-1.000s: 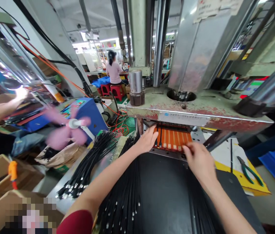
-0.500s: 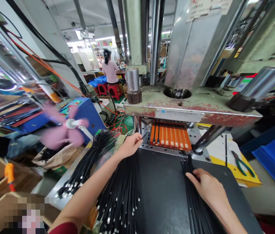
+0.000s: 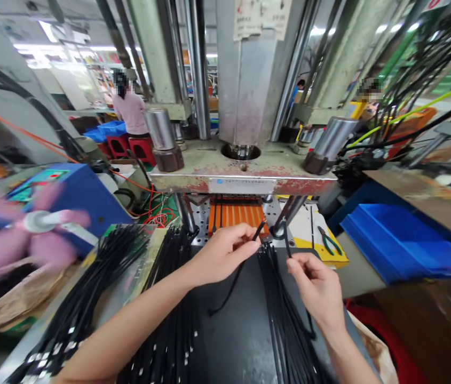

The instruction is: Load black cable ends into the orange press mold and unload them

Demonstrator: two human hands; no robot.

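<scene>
My left hand [image 3: 225,253] is pinched on a thin black cable [image 3: 231,292]; its front end points up toward the press and its tail hangs over the black work mat. To the right, my right hand [image 3: 317,290] grips another black cable [image 3: 286,238] by its upper part, with the end standing up. Beyond my left hand lies a grooved orange mould [image 3: 236,211] in the press, partly covered by that hand; dark cables lie in its left grooves. Between and below my hands, a bundle of black cables [image 3: 283,325] rests on the mat [image 3: 233,341].
The press plate [image 3: 245,184] spans above the mould between steel posts. More cable bundles [image 3: 161,325] lie left. A blurred pink fan [image 3: 39,221] spins at far left. Green-handled pliers [image 3: 329,242] and blue bins [image 3: 401,240] are right. A person [image 3: 131,114] sits behind.
The view has turned right. My left hand has moved right, in front of the mould. My right hand has risen off the right bundle and now holds a single cable.
</scene>
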